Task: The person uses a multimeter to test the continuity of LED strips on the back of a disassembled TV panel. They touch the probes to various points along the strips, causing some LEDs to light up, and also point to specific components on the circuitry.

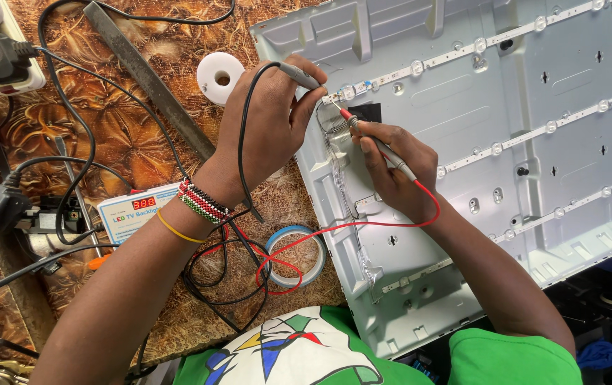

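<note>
Big grey TV back panel [534, 142] lies flat on the brown patterned table [106, 142], taking up my right side and tilted a bit in view. White LED strips [505, 146] run across it in rows, w/ round lenses spaced along each. The top strip [420, 66] is the one I'm on, at its near end by the panel's upper left corner.

My left hand [267, 117] is clamped around the black probe [299, 73], fingers closed tight on the barrel, tip down at the strip end; its black lead [243, 142] loops back over my wrist. My right hand [395, 171] pinches the red probe [381, 146] like a pen, fingers together on it, tip just below the black one, v. near but apart. The red lead [341, 228] curls off toward the backlight tester box [135, 212] w/ the red digits, left of my forearm.

To do it well, I think: rest both hand heels on the panel so the tips don't skate, keep each tip on its own pad, don't bridge them. Press lightly, straight down. Can't tell exactly which pads I'm touching, too small.

Small stuff: blue tape roll [295, 253] near my left arm, white spool [220, 77] above my left hand.
</note>
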